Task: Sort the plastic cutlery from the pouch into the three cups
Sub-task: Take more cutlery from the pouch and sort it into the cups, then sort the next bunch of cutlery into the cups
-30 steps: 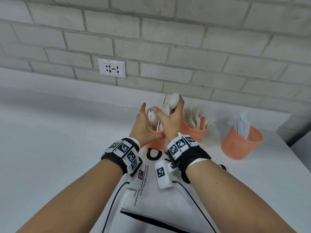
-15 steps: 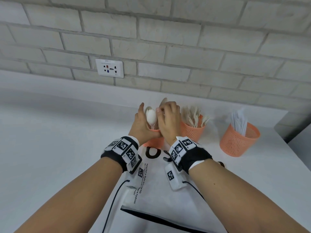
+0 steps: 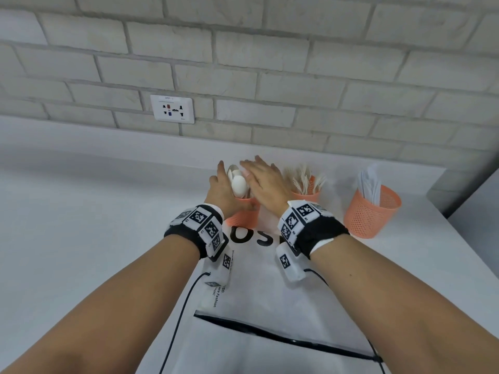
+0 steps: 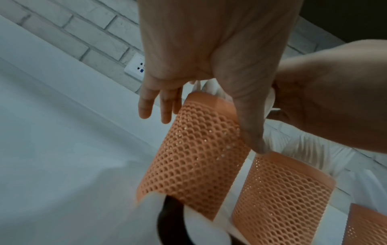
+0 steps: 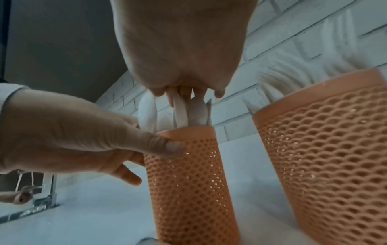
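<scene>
On the white pouch [image 3: 259, 287] lying below the wall socket [image 3: 172, 109] in my head view, large black letters show partly between the wrists; I read "O", "S" and "SO". Small print running sideways down the pouch's left edge ends in "ISO." and "Fashion"; the rest is too small to read. The socket plate carries a faint label along its top, roughly "3PP-1". Both wristbands [image 3: 201, 225] bear square black-and-white coded markers, without words.

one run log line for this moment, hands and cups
left hand: steadies spoon cup | right hand: open over spoons | fork cup: filled | knife cup: filled | pouch: flat, near
</scene>
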`<action>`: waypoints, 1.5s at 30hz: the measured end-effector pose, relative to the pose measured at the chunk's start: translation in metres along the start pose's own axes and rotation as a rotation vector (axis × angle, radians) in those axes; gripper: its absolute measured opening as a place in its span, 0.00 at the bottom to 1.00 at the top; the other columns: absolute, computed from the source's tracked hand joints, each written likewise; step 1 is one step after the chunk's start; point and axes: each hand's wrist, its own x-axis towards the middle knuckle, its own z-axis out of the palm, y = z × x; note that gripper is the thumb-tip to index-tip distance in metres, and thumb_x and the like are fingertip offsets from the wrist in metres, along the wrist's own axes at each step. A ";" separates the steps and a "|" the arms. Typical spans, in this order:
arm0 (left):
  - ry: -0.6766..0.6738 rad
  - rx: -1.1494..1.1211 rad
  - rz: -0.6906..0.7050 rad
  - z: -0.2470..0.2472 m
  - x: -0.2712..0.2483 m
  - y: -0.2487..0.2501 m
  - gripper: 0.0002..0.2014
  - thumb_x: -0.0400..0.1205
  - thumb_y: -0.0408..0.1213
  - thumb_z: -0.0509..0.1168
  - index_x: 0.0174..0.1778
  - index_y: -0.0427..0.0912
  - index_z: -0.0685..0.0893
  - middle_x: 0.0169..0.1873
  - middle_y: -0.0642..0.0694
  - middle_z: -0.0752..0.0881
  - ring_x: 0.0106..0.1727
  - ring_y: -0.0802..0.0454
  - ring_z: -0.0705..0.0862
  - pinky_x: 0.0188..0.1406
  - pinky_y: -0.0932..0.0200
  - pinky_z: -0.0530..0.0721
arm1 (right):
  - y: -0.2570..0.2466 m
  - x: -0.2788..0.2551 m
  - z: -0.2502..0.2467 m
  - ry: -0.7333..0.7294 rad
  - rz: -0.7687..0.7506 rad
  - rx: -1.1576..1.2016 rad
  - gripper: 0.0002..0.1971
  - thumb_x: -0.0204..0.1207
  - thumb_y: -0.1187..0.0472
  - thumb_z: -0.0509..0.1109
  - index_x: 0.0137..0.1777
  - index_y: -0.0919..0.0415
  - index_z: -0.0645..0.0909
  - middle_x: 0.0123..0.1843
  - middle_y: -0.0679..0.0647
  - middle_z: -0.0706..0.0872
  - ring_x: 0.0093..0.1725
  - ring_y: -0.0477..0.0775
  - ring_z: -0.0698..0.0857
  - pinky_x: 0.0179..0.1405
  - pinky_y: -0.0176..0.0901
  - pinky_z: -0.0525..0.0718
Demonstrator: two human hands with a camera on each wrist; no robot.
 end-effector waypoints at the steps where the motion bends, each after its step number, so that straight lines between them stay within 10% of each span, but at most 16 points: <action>1: 0.004 0.024 -0.005 -0.002 -0.003 0.002 0.64 0.62 0.45 0.82 0.81 0.39 0.41 0.71 0.34 0.62 0.69 0.40 0.72 0.68 0.52 0.71 | -0.001 -0.006 -0.002 0.032 -0.006 0.009 0.21 0.87 0.56 0.49 0.77 0.57 0.67 0.79 0.54 0.69 0.82 0.54 0.57 0.81 0.55 0.49; 4: 0.126 0.062 0.055 -0.006 -0.014 0.007 0.57 0.62 0.46 0.81 0.80 0.37 0.51 0.68 0.36 0.65 0.68 0.41 0.72 0.68 0.44 0.74 | -0.005 -0.023 -0.017 0.217 -0.026 0.047 0.17 0.84 0.59 0.57 0.69 0.59 0.76 0.69 0.57 0.77 0.72 0.56 0.71 0.74 0.53 0.66; 7: 0.271 -0.071 0.259 -0.009 -0.041 0.019 0.24 0.72 0.37 0.73 0.60 0.38 0.71 0.48 0.45 0.77 0.47 0.48 0.80 0.46 0.55 0.78 | -0.009 -0.046 -0.034 0.198 0.047 0.107 0.11 0.80 0.61 0.63 0.59 0.60 0.81 0.55 0.54 0.79 0.55 0.52 0.79 0.58 0.45 0.76; 11: -0.476 0.221 0.447 -0.013 -0.082 0.023 0.13 0.73 0.37 0.74 0.40 0.47 0.74 0.35 0.53 0.74 0.36 0.55 0.73 0.38 0.62 0.72 | -0.013 -0.088 -0.047 -0.309 0.118 0.005 0.10 0.75 0.58 0.70 0.55 0.56 0.81 0.45 0.48 0.79 0.47 0.51 0.79 0.46 0.41 0.75; 16: -0.955 0.907 0.345 0.009 -0.116 -0.001 0.23 0.67 0.45 0.77 0.53 0.45 0.76 0.51 0.51 0.69 0.54 0.50 0.71 0.50 0.55 0.75 | 0.004 -0.143 -0.028 -0.881 0.172 -0.283 0.55 0.57 0.40 0.81 0.80 0.43 0.51 0.78 0.53 0.60 0.76 0.57 0.63 0.74 0.59 0.68; 20: -0.835 0.812 0.353 0.017 -0.121 -0.005 0.06 0.73 0.36 0.68 0.43 0.43 0.80 0.44 0.48 0.78 0.45 0.49 0.77 0.44 0.57 0.77 | 0.010 -0.171 -0.016 -0.907 0.206 -0.298 0.60 0.59 0.50 0.82 0.81 0.43 0.40 0.84 0.52 0.40 0.83 0.55 0.43 0.80 0.61 0.58; 23: -0.704 0.735 0.399 0.013 -0.117 -0.002 0.03 0.79 0.35 0.62 0.41 0.41 0.80 0.41 0.44 0.83 0.41 0.49 0.76 0.41 0.61 0.72 | 0.015 -0.177 -0.018 -0.769 0.179 -0.236 0.37 0.70 0.63 0.70 0.79 0.53 0.61 0.79 0.56 0.60 0.78 0.58 0.64 0.74 0.54 0.70; 27: -0.351 0.369 0.563 0.007 -0.120 -0.001 0.06 0.79 0.26 0.59 0.40 0.40 0.70 0.31 0.49 0.74 0.32 0.49 0.71 0.31 0.62 0.69 | 0.018 -0.178 -0.036 -0.358 0.179 -0.160 0.08 0.79 0.62 0.60 0.45 0.64 0.80 0.48 0.60 0.84 0.48 0.60 0.83 0.48 0.51 0.80; 33: -0.088 0.414 0.574 0.011 -0.120 0.011 0.21 0.74 0.15 0.56 0.57 0.34 0.84 0.52 0.38 0.76 0.40 0.40 0.79 0.39 0.56 0.75 | 0.006 -0.180 -0.045 0.417 -0.094 -0.139 0.10 0.70 0.72 0.65 0.51 0.65 0.80 0.48 0.57 0.80 0.50 0.53 0.75 0.48 0.39 0.72; 37: -0.129 0.390 0.540 0.009 -0.122 0.024 0.30 0.74 0.19 0.59 0.74 0.38 0.71 0.66 0.42 0.70 0.39 0.50 0.73 0.39 0.68 0.68 | -0.010 -0.190 -0.046 -0.058 -0.251 0.052 0.12 0.72 0.74 0.63 0.52 0.66 0.82 0.49 0.56 0.83 0.48 0.52 0.80 0.47 0.37 0.76; 41: -0.172 0.404 0.539 0.009 -0.120 0.030 0.36 0.70 0.15 0.57 0.75 0.40 0.69 0.67 0.43 0.69 0.46 0.50 0.75 0.39 0.71 0.65 | 0.015 -0.190 -0.042 -0.478 0.117 -0.349 0.32 0.73 0.77 0.60 0.79 0.64 0.61 0.76 0.62 0.68 0.75 0.61 0.68 0.75 0.49 0.67; 45: -0.211 0.402 0.569 0.016 -0.120 0.028 0.37 0.68 0.13 0.56 0.75 0.40 0.70 0.65 0.43 0.70 0.49 0.44 0.79 0.38 0.63 0.72 | 0.035 -0.179 -0.032 -0.556 0.322 -0.496 0.35 0.78 0.74 0.56 0.83 0.60 0.45 0.81 0.67 0.56 0.76 0.70 0.65 0.74 0.57 0.66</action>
